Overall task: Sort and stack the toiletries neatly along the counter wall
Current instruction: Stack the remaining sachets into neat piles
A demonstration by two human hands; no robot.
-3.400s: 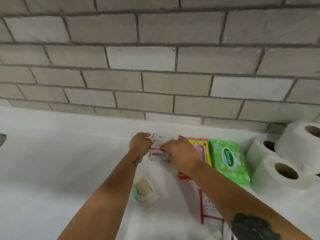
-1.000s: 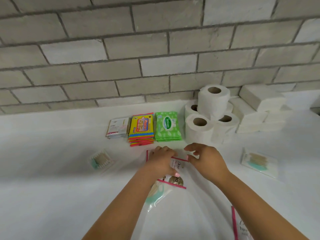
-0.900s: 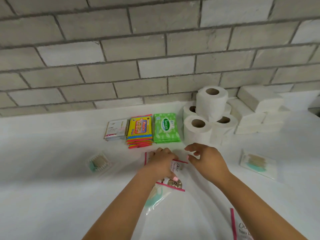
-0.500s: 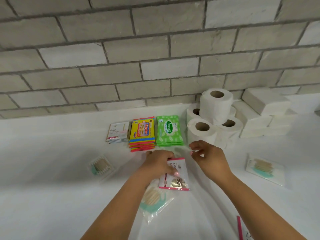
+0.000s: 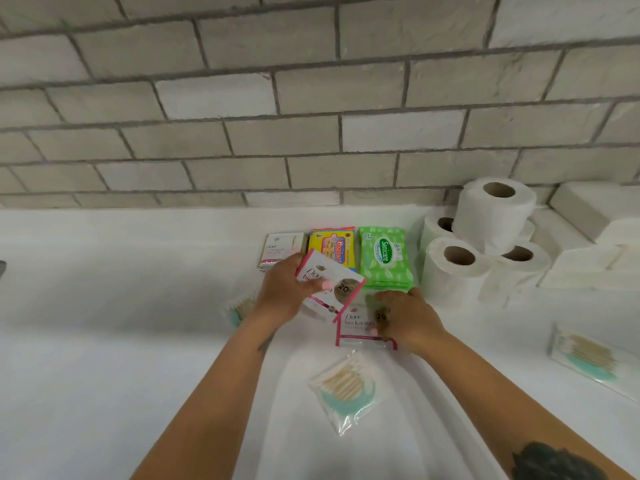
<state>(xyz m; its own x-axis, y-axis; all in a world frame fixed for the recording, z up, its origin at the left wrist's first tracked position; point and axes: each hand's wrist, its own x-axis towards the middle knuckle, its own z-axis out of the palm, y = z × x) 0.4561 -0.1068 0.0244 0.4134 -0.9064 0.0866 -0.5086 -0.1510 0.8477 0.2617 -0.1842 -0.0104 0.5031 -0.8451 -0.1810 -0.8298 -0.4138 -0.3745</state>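
Fingers of the left hand pinch a Dove sachet lifted and tilted at mid-frame, while the right hand presses a second Dove sachet flat on the white surface — whether those fingers curl round it I cannot tell. The Dove stack lies just up-left of the held sachet, by the wall — the left hand is nearer.

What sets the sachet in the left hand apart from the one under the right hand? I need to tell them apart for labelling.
The left-hand sachet is lifted off the counter and tilted, gripped by the left hand; the right-hand sachet lies flat on the counter, with the right hand on it. The first shows nearly whole; the second is partly covered. Both are white, pink-edged Dove sachets.
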